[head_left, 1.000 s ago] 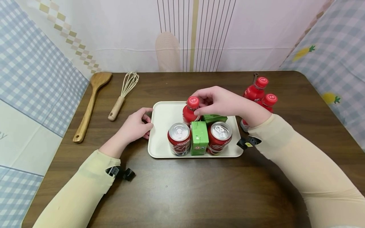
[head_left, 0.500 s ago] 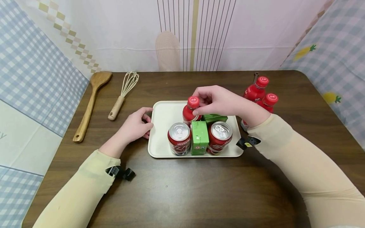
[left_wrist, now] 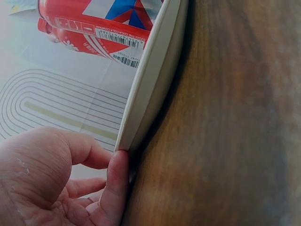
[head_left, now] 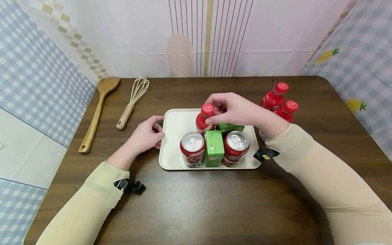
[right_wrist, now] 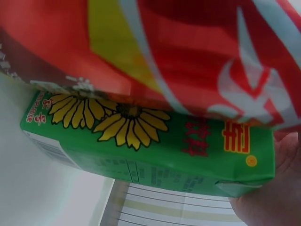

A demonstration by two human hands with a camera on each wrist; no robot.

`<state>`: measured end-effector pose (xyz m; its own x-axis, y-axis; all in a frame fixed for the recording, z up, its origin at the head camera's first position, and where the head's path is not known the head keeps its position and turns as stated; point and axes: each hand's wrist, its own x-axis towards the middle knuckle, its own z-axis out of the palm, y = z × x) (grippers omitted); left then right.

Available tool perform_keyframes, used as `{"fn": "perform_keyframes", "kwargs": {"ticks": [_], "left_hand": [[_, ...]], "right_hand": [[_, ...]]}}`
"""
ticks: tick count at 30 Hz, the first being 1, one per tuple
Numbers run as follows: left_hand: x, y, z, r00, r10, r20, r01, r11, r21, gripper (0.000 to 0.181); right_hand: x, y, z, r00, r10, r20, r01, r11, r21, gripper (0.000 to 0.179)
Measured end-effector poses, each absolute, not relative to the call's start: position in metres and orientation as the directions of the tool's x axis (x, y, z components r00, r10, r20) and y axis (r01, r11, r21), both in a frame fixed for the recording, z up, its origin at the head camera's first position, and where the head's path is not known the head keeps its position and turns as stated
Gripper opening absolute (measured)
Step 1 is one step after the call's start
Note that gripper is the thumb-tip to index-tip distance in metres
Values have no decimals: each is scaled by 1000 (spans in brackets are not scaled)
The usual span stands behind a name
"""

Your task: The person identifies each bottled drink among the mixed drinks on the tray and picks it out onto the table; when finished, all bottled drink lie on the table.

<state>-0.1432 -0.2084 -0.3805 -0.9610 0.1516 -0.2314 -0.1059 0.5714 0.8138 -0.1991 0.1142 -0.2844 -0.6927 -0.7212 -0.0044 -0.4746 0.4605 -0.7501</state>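
In the head view, my right hand (head_left: 231, 107) grips a small red-capped plastic bottle (head_left: 203, 123) near its neck, at the back middle of a cream tray (head_left: 173, 136). My left hand (head_left: 147, 134) touches the tray's left edge with thumb and index finger spread along it; the left wrist view has its thumb (left_wrist: 117, 181) against the rim. Two Coca-Cola cans (head_left: 193, 149) stand at the tray's front with an upright green drink carton (head_left: 214, 149) between them. Behind that, another green carton (head_left: 228, 127) shows partly below my right hand. The right wrist view shows a carton (right_wrist: 155, 160) behind a red can (right_wrist: 188, 61).
Two more red-capped bottles (head_left: 283, 110) stand right of the tray, partly behind my right forearm. A dark metal tool (head_left: 274, 81) shows behind them. At the left lie a wooden spatula (head_left: 99, 105) and a whisk (head_left: 128, 110). Fabric walls stand around the wooden table (head_left: 183, 207).
Almost nothing shifts; the right hand stays on the bottle and the left hand at the tray's edge, with only very slight movement of the right hand.
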Motion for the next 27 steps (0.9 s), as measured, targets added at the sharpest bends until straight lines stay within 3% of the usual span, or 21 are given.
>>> {"fn": "perform_keyframes", "kwargs": {"ticks": [27], "left_hand": [[-144,-209,-382,-965,145,-217,-97,570,816,63]], "right_hand": [[-196,109,-283,-811,-585,7,-412,563,-716,28]]}}
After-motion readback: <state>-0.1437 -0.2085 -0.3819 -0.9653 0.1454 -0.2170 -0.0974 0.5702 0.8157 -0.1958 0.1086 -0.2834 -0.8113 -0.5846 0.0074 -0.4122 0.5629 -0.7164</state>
